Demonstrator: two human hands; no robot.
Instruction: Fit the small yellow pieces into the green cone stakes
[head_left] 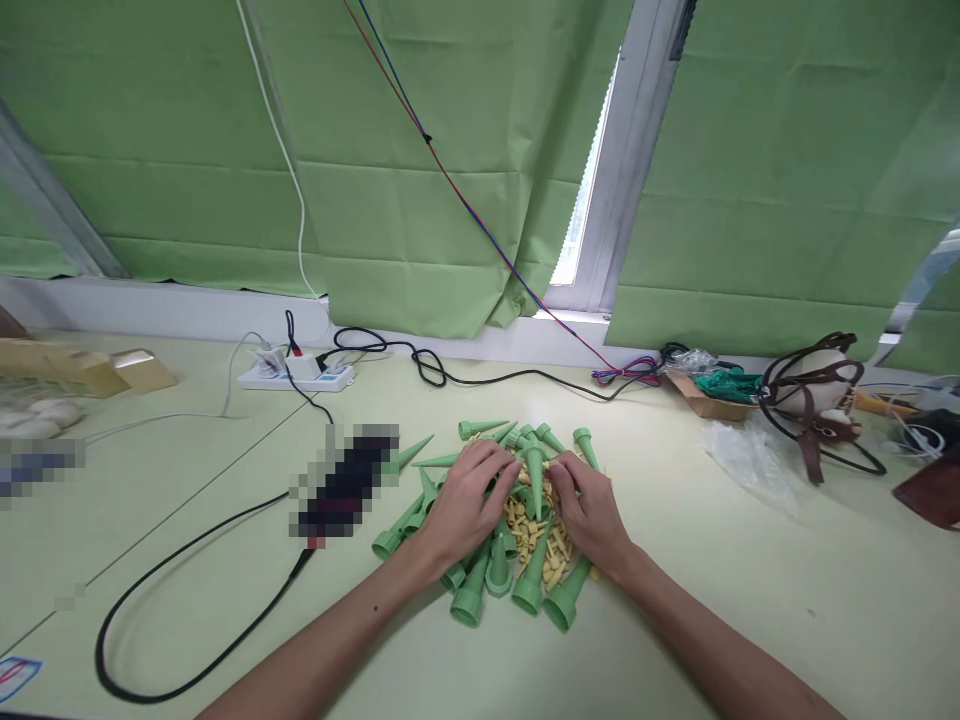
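Note:
A heap of hollow green plastic spikes (531,580), each with a wide cup-like end, lies on the table around a pile of small pale-yellow plastic pieces (556,552). Over the heap, my left hand (474,500) is closed with its fingertips at the upper part of one green spike (535,478), which points down. My right hand (589,505) is on the other side of that spike, thumb and forefinger pinched on a small yellow piece (547,465) by its wide end. The fingers partly hide where these parts meet.
A blurred-out dark device (349,485) with a black cable (101,640) lies left of the heap. Behind it is a white power strip (259,377). At the back right are a clear plastic bag (750,465), a cardboard box (701,398) and a strapped bag (814,385).

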